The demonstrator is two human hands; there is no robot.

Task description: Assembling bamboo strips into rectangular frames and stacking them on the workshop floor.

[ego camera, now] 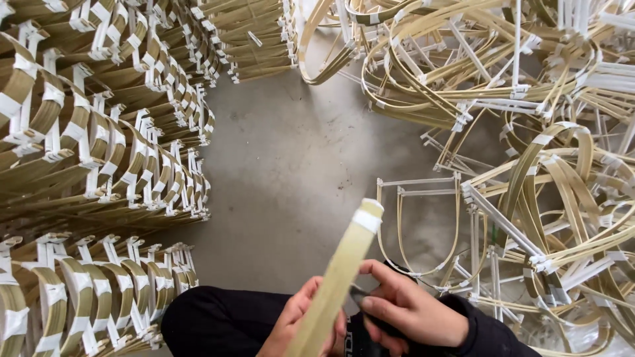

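My left hand [301,320] fingers clasp the bamboo strip bundle [340,274], long axis up-right; right hand [410,311] fingers pinch a dark tool [360,299] touching it.

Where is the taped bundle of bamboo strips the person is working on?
In the head view, low centre: the bamboo bundle rises from the left hand, beside the right hand, above the concrete floor.
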